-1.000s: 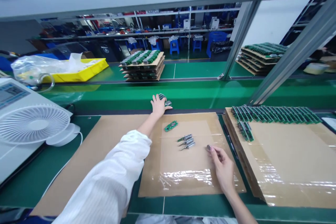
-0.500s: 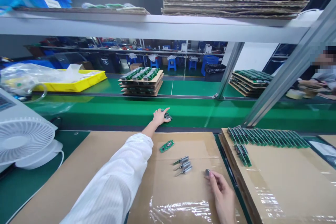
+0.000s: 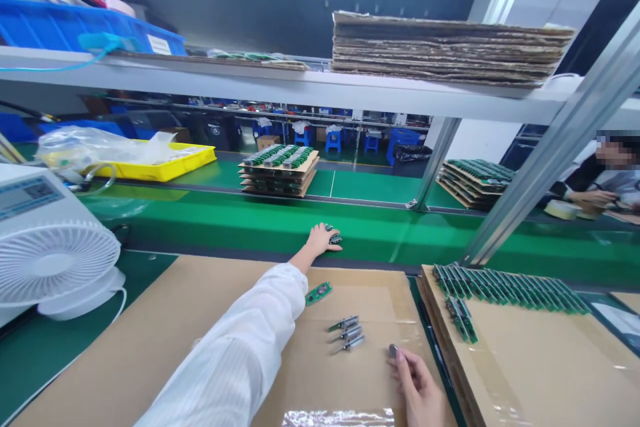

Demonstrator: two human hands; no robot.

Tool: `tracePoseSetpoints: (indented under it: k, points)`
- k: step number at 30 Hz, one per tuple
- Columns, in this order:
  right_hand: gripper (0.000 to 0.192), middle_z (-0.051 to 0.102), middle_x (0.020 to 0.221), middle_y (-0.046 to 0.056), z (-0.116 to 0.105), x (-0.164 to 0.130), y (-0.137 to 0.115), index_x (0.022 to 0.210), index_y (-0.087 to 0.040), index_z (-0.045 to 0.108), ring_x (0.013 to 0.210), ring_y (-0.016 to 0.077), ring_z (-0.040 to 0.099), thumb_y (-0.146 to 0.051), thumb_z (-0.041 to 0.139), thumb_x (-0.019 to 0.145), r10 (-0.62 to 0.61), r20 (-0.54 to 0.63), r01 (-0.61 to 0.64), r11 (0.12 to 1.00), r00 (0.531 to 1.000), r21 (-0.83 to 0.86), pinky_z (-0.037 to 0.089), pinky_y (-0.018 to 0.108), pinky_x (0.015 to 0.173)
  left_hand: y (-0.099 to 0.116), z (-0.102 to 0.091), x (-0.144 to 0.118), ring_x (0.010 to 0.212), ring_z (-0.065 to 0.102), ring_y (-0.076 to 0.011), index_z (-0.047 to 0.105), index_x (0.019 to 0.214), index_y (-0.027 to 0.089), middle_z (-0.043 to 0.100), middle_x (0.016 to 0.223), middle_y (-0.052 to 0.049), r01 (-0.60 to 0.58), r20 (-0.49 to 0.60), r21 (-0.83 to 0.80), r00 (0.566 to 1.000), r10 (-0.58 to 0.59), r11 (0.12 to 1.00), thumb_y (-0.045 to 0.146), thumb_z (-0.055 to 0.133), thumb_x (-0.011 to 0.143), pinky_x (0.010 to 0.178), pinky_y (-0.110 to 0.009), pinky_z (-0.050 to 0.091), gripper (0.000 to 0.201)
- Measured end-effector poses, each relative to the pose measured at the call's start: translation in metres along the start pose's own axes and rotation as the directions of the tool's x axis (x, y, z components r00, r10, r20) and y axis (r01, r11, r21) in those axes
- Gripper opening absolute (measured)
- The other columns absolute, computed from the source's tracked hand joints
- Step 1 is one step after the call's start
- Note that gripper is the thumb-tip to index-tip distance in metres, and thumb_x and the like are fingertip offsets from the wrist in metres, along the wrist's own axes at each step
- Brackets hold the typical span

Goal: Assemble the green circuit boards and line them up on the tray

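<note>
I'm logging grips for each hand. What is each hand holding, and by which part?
The right hand pinches a small round metal piece by its edge. The left hand covers small dark parts; grip unclear.

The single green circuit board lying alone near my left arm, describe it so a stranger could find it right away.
Start at the large cardboard sheet in front of the person. Near its far edge, beside the white sleeve, lies the small green circuit board. Unlike the boards lined up in a row to the right, it lies alone, just beyond three metal pieces.
</note>
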State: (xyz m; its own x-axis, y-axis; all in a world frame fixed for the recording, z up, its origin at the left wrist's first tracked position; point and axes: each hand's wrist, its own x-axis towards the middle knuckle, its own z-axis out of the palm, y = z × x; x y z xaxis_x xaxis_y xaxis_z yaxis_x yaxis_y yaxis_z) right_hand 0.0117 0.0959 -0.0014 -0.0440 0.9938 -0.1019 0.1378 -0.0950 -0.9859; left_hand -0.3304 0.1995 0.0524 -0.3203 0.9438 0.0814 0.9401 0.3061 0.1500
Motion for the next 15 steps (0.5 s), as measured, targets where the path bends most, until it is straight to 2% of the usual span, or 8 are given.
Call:
tracePoseSetpoints:
  k: [5, 9, 12, 15]
  points:
    - [0.058, 0.073, 0.067, 0.008, 0.003, 0.003, 0.004, 0.080, -0.017, 0.069, 0.062, 0.0258, 0.068, -0.071, 0.062, 0.059, 0.003, -0.020, -0.003, 1.000, 1.000, 0.006, 0.051, 0.030, 0.056, 0.014, 0.002, 0.009, 0.102, 0.057, -0.0232, 0.054, 0.117, 0.017, 0.055, 0.120, -0.010, 0.023, -0.014, -0.060, 1.000, -0.024, 0.998, 0.034, 0.056, 0.088, 0.085, -0.045, 0.049, 0.034]
    - [0.056, 0.074, 0.070, 0.009, 0.000, 0.003, 0.002, 0.082, -0.016, 0.069, 0.059, 0.0250, 0.067, -0.068, 0.064, 0.059, -0.007, -0.005, 0.007, 1.000, 1.000, 0.018, 0.050, 0.029, 0.052, 0.014, -0.005, 0.007, 0.100, 0.058, -0.0228, 0.054, 0.116, 0.016, 0.056, 0.117, -0.009, 0.024, -0.025, -0.123, 0.999, -0.028, 0.992, 0.034, 0.056, 0.087, 0.084, -0.044, 0.050, 0.034]
    - [0.055, 0.075, 0.078, 0.010, -0.007, 0.004, 0.000, 0.085, -0.015, 0.069, 0.069, 0.0267, 0.069, -0.064, 0.067, 0.059, 0.002, 0.057, -0.004, 1.000, 0.998, 0.030, 0.053, 0.030, 0.058, 0.001, -0.017, -0.011, 0.099, 0.058, -0.0221, 0.055, 0.115, 0.016, 0.057, 0.116, -0.009, 0.035, -0.040, -0.153, 0.998, -0.042, 0.988, 0.034, 0.056, 0.088, 0.083, -0.043, 0.050, 0.033]
    - [0.059, 0.075, 0.082, 0.011, -0.013, 0.007, 0.001, 0.087, -0.014, 0.069, 0.077, 0.0283, 0.070, -0.063, 0.069, 0.055, 0.083, 0.141, -0.087, 0.996, 0.987, 0.020, 0.054, 0.031, 0.066, -0.025, -0.033, -0.046, 0.098, 0.058, -0.0217, 0.056, 0.113, 0.016, 0.058, 0.114, -0.009, 0.090, -0.061, -0.153, 0.993, -0.100, 0.984, 0.036, 0.056, 0.087, 0.082, -0.043, 0.050, 0.033]
